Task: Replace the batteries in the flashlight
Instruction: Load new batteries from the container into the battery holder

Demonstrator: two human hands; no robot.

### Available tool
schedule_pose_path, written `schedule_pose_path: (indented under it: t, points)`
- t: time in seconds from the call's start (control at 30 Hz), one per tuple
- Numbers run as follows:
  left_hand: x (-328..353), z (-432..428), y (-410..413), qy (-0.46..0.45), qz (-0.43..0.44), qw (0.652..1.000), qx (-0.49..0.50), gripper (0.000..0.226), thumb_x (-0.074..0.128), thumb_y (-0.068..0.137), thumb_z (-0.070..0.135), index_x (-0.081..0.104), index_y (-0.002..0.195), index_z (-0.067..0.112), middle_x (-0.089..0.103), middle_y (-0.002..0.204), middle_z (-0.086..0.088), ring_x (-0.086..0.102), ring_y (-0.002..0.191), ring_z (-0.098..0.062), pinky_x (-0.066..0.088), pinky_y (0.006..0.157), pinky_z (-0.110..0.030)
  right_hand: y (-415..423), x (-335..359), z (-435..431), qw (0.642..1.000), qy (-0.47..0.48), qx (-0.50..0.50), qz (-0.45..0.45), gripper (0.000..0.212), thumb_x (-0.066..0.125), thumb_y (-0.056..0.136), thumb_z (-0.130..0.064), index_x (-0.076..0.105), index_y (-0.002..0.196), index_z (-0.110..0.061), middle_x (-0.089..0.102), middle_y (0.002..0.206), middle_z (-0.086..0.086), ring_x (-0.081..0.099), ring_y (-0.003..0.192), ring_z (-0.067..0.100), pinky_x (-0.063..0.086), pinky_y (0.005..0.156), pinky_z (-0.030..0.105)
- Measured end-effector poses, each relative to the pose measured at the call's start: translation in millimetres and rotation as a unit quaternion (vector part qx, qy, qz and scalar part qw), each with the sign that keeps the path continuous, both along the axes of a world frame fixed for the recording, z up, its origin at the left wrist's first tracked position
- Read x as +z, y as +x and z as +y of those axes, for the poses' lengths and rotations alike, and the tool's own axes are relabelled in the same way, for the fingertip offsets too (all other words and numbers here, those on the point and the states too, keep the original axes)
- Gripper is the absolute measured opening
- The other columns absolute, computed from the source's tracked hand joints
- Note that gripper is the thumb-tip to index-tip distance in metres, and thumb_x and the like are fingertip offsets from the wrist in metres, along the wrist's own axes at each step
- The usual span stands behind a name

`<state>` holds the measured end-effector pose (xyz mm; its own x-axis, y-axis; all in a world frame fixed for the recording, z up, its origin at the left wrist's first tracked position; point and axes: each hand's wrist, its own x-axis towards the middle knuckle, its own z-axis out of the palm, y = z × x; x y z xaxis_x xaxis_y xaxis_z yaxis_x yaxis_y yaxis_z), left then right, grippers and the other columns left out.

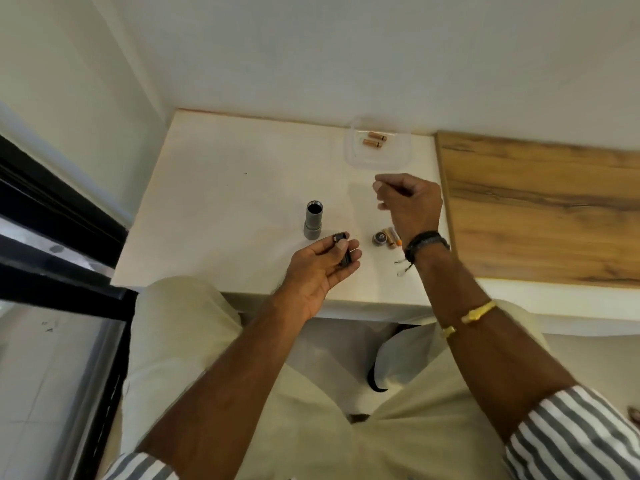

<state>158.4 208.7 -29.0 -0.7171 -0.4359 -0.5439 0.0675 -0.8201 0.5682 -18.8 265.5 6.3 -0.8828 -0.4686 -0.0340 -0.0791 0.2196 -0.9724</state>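
Cradling the black battery holder (341,252) in my loosely curled left hand (320,268), I judged my empty, half-closed right hand (410,202) should reach the fresh batteries (375,139) in the clear tray (398,161), past the flashlight body (313,220) upright on the table (225,202).

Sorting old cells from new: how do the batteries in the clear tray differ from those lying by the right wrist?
The tray batteries lie at the table's far edge inside a clear container, coppery all over. The wrist batteries lie loose on the table beside the flashlight's cap, paler gold with an orange end, partly hidden by the right hand. Both groups lie flat, untouched.
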Motion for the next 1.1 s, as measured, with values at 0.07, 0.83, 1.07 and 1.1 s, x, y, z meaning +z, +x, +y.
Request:
schedule_pose_path:
  t: [0.07,0.83,1.07,1.1]
  points:
    - [-3,-2,-1,0.003,-0.008,1.0,0.01,0.031,0.066,0.092,0.01,0.062,0.12,-0.004,0.072,0.113,-0.021,0.07,0.106,-0.033,0.059,0.084,-0.038,-23,2,-20,0.999,0.018,-0.01,0.025,0.012,0.077,0.085,-0.011,0.082,0.096,-0.015,0.079,0.087,0.001,0.072,0.073,0.009,0.061,0.063,0.027]
    - [-9,-7,-5,0.082,0.051,0.995,-0.004,0.038,0.059,0.092,0.019,0.061,0.123,-0.001,0.069,0.117,-0.022,0.069,0.109,-0.03,0.059,0.083,-0.032,-143,-34,-133,0.856,0.435,0.061,0.273,0.024,0.058,0.097,-0.016,0.072,0.115,-0.008,0.069,0.122,0.014,0.063,0.115,0.035,0.056,0.095,0.039]
    - [-11,-7,-5,0.059,0.047,0.997,-0.002,0.037,0.059,0.095,0.021,0.061,0.124,-0.002,0.069,0.118,-0.022,0.068,0.111,-0.031,0.059,0.084,-0.033,-128,-23,-116,0.894,0.368,0.024,0.255,0.02,0.064,0.092,-0.015,0.076,0.107,-0.009,0.074,0.11,0.012,0.067,0.107,0.031,0.058,0.089,0.036]
    - [-11,-7,-5,0.057,0.043,0.997,0.0,0.04,0.06,0.094,0.023,0.06,0.124,-0.003,0.07,0.117,-0.022,0.068,0.111,-0.032,0.059,0.084,-0.034,-122,-18,-110,0.906,0.343,0.016,0.246,0.02,0.064,0.09,-0.013,0.078,0.104,-0.013,0.075,0.108,0.009,0.068,0.104,0.028,0.057,0.085,0.031]
